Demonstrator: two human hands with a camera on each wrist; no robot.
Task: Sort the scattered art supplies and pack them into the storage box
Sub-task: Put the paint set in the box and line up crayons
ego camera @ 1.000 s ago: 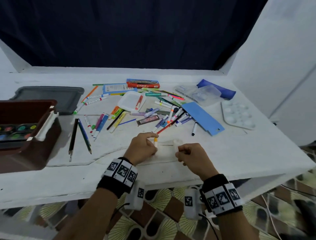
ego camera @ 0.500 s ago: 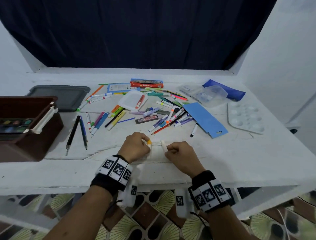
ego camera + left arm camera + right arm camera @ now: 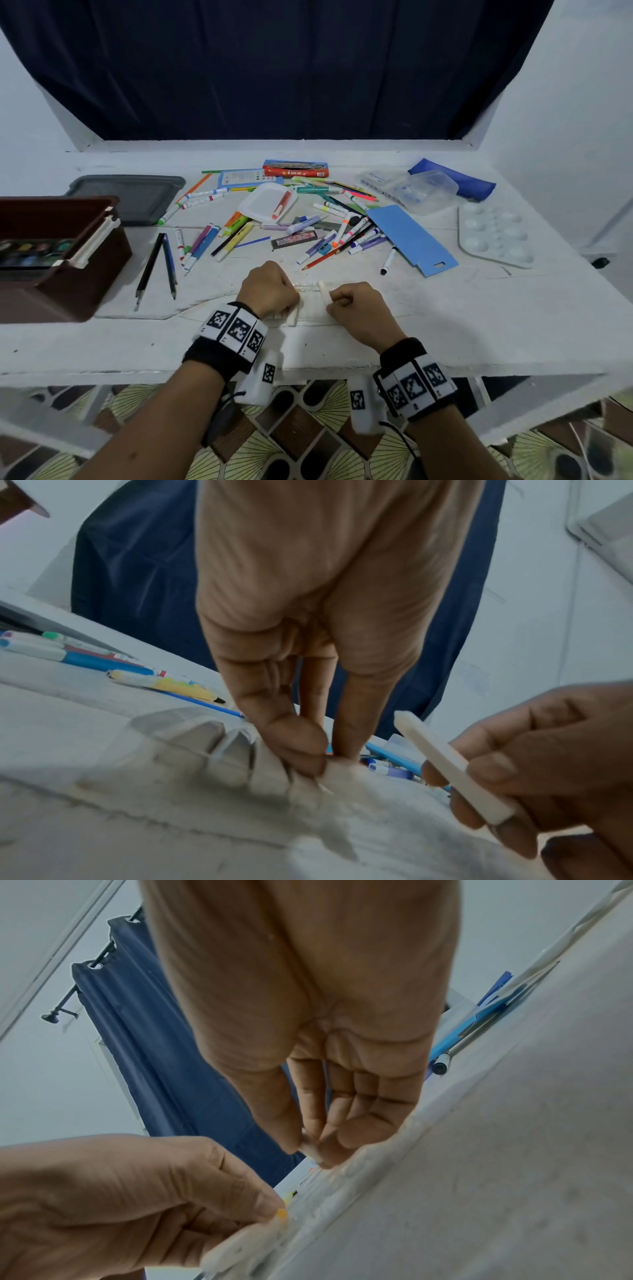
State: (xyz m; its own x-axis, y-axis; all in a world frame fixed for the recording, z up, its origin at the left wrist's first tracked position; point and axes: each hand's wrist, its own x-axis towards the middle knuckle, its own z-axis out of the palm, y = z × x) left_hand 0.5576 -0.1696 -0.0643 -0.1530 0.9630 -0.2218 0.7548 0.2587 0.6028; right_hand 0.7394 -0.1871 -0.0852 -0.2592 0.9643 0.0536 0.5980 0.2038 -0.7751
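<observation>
My left hand [image 3: 289, 296] pinches a small white stick with an orange end [image 3: 281, 1213] at the left edge of a clear ribbed tray [image 3: 219, 748] lying near the table's front edge. Just to its right, my right hand [image 3: 335, 299] pinches a plain white stick [image 3: 452, 767], tilted up above the tray. The brown storage box [image 3: 85, 274] stands open at the far left with a watercolour palette [image 3: 30, 250] inside. Several markers and pencils [image 3: 205, 240] lie scattered across the middle of the table.
A grey lid [image 3: 137, 198] lies behind the box. A blue card sleeve [image 3: 407, 240], a white mixing palette [image 3: 493, 233], a clear tub [image 3: 424, 192], a blue pouch [image 3: 455, 178] and a red crayon box [image 3: 294, 168] sit to the right and back. Two dark pencils [image 3: 161, 263] lie beside the box.
My right hand has moved left towards my left hand, bringing its white stick over the tray. My left hand has stayed at the tray's left edge.
</observation>
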